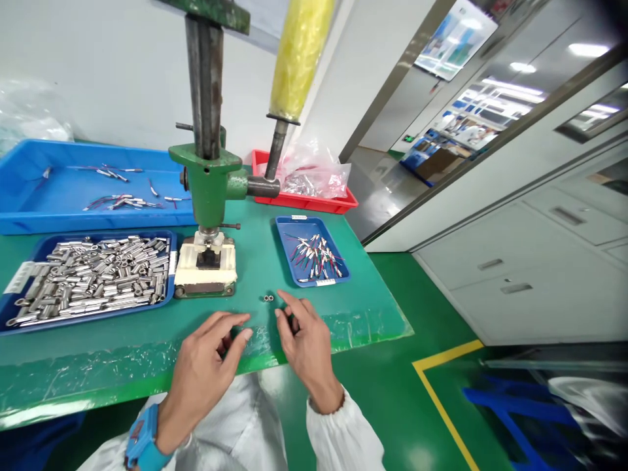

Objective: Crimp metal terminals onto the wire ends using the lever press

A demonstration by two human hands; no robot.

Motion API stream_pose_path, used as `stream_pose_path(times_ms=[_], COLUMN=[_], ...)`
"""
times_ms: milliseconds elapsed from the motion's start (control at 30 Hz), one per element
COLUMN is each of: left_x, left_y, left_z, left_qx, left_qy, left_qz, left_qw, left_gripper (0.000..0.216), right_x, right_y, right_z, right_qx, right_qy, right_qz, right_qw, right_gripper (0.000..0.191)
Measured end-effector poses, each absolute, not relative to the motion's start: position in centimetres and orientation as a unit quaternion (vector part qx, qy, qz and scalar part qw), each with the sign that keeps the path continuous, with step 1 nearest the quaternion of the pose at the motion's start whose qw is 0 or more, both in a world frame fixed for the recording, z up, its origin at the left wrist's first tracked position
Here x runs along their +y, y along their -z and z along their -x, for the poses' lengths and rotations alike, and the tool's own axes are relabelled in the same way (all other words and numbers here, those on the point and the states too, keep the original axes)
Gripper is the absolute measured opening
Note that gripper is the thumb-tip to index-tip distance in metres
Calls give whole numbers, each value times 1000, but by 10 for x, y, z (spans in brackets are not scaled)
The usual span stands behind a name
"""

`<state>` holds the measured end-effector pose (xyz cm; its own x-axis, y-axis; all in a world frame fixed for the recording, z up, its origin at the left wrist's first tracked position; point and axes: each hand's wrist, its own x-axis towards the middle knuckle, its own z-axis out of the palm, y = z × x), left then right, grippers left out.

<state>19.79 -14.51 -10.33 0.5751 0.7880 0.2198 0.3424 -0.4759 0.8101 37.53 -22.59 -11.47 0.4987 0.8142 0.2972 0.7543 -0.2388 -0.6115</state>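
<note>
Head view: looks down past white cuffs, with a blue watch strapped at the left wrist. Shows left hand over the near table edge, back up, angled in toward the middle, fingers bent and bunched side by side, thumb pointing forward, gap between thumb and index tip. Shows right hand opposite, back up, leaning left, index stretched forward, thumb well off it, other fingers curled under. Cannot see beneath those curled fingers. Next, two small metal cylinders on the green tabletop, paired side by side, round ends toward camera, just beside the right index tip. Farther out, at left: blue tray heaped with metal tubes. Middle: green hand press, upright, on a whitish base, yellow handle tilted to upper right. Right: small blue tray with wired parts. Behind: large blue bin holding a few more; red bin with clear bags. Off right: pale cabinets. Farthest: workroom, small and blurry.
</note>
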Motion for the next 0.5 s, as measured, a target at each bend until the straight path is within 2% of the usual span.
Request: stream_pose_path(times_ms=[233, 500], left_x=[-146, -148], left_y=[105, 105], left_z=[-201, -202], left_qx=[350, 353], left_qy=[-292, -291], left_qz=[-820, -828], left_qw=[346, 324], left_gripper=[24, 24], right_x=[-213, -212], right_y=[106, 107], right_z=[-378, -378], right_qx=[-513, -508], right_qy=[-51, -42], right_qz=[793, 798], right_qw=[325, 320], right_gripper=[34, 32])
